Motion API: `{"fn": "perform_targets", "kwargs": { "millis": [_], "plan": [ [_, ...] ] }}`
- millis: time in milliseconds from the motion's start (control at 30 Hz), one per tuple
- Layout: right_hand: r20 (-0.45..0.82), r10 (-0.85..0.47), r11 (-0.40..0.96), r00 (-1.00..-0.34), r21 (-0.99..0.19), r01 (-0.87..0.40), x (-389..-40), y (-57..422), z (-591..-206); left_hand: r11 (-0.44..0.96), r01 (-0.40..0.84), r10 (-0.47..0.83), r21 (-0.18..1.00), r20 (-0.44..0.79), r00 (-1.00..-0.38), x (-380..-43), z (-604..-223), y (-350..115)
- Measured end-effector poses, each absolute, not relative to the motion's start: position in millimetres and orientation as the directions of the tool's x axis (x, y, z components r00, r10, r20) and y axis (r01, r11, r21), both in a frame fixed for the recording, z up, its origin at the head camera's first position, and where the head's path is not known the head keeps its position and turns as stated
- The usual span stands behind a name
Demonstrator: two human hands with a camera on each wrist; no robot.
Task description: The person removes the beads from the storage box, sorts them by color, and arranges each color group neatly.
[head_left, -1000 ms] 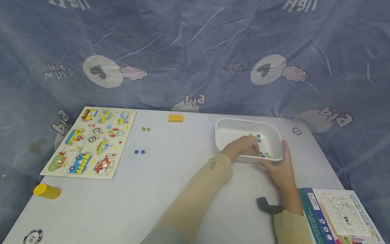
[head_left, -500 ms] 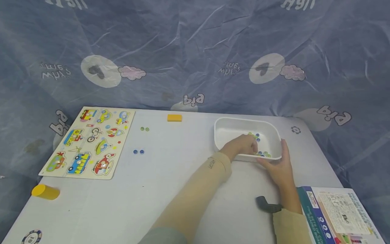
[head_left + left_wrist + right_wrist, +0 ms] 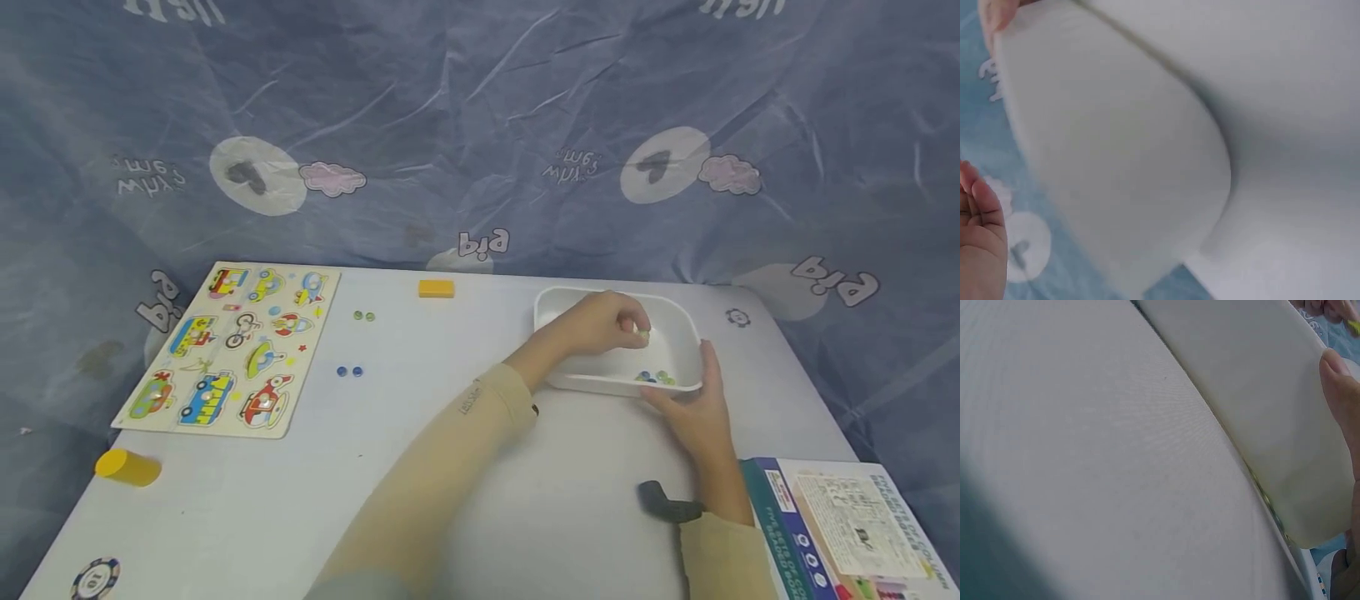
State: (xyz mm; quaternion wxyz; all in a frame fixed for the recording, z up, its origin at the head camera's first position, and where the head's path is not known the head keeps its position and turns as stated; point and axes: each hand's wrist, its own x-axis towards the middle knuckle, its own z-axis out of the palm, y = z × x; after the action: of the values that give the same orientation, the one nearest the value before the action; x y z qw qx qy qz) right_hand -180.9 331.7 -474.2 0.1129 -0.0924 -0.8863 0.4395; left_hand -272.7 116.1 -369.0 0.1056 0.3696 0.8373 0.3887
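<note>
A white rectangular tray (image 3: 585,385) stands at the right of the table. Over it, my left hand (image 3: 596,323) pinches a small round green bead (image 3: 643,334) between thumb and fingertips; a yellow-green bit of it (image 3: 1354,326) shows in the right wrist view. My right hand (image 3: 697,417) grips the tray's near right corner, thumb (image 3: 1339,381) along the outer wall. Small blue and green beads (image 3: 656,377) lie inside by the near wall. The left hand covers the tray's far middle part. Two green beads (image 3: 364,316) and two blue beads (image 3: 349,372) sit in pairs left of the tray.
A wooden vehicle puzzle board (image 3: 232,350) lies at the left, a yellow cylinder (image 3: 129,467) in front of it. A yellow block (image 3: 436,288) is at the back edge. Near my right forearm are a black curved object (image 3: 663,504) and a printed box (image 3: 847,525).
My left hand has risen from the tray's near side and moved up and back, with a green bead now visible in its fingertips. The right hand keeps its grip on the corner.
</note>
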Motion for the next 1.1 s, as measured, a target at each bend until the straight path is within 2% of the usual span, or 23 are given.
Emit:
{"fn": "perform_targets", "kwargs": {
  "millis": [167,333,533,767,933,1100],
  "plan": [
    [0.110,0.272,0.584,-0.956,-0.809,0.073,-181,331,-474,0.395,0.575,0.666,0.716,0.208,-0.716,-264,-350,76],
    [0.108,0.278,0.576,-0.954,-0.814,0.076,-181,332,-476,0.447,0.546,0.601,0.709,0.214,-0.770,-258,-341,17],
    [0.120,0.274,0.567,-0.954,-0.821,0.059,-182,333,-476,0.562,0.421,0.459,0.712,0.155,-0.875,-266,-349,-66],
    [0.111,0.283,0.574,-0.953,-0.815,0.076,-181,333,-474,0.699,0.186,0.228,0.691,0.031,-0.973,-285,-378,-150],
    [0.104,0.287,0.574,-0.952,-0.815,0.084,-179,331,-474,0.772,0.015,0.102,0.636,-0.101,-0.990,-293,-393,-181],
    [0.114,0.273,0.571,-0.955,-0.818,0.066,-180,330,-476,0.800,-0.060,0.063,0.597,-0.183,-0.981,-298,-405,-194]
  ]
}}
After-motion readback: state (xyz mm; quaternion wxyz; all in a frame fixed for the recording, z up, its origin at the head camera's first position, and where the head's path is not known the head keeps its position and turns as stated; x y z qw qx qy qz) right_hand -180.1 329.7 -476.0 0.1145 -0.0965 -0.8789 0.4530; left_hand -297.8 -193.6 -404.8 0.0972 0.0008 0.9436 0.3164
